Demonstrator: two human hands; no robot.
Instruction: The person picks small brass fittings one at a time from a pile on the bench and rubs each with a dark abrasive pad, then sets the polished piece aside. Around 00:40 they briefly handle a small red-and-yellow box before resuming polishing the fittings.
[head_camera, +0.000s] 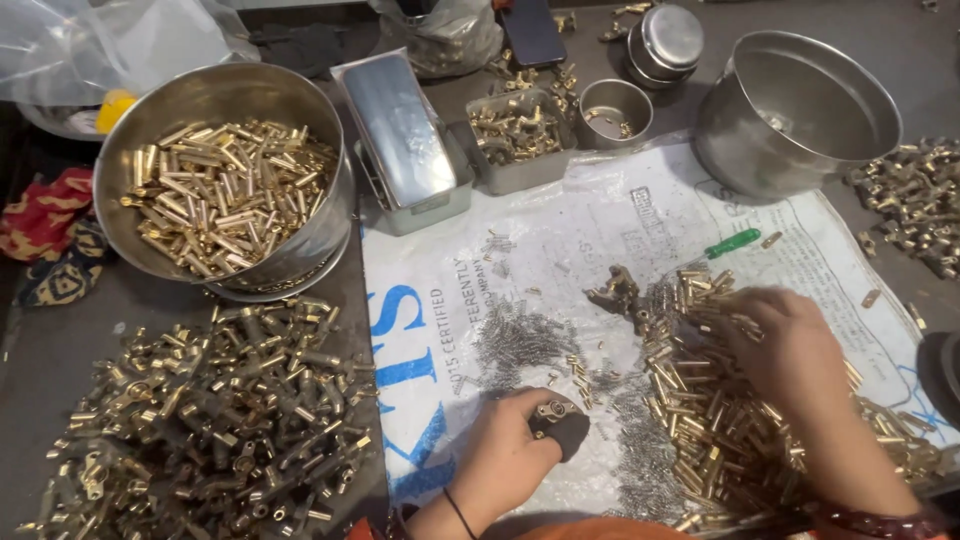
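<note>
Your left hand (505, 455) pinches a small brass fitting (553, 409) at its fingertips, over a dark pad (570, 432). It looks hard, light and slick, so grip its flat sides. Right of that grip, thin steel pins (520, 340) lie scattered. Farther right, your right hand (790, 350) rests with fingers spread on the brass tubes (700, 400), clamping nothing.

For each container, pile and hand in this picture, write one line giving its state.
Left bowl: full of brass tubes.
Right bowl: almost empty.
Small cup: few pieces inside.
Square tin: holds brass fittings.
Left hand: gripping a dark block with a brass fitting.
Right hand: resting on brass tube pile.
</note>
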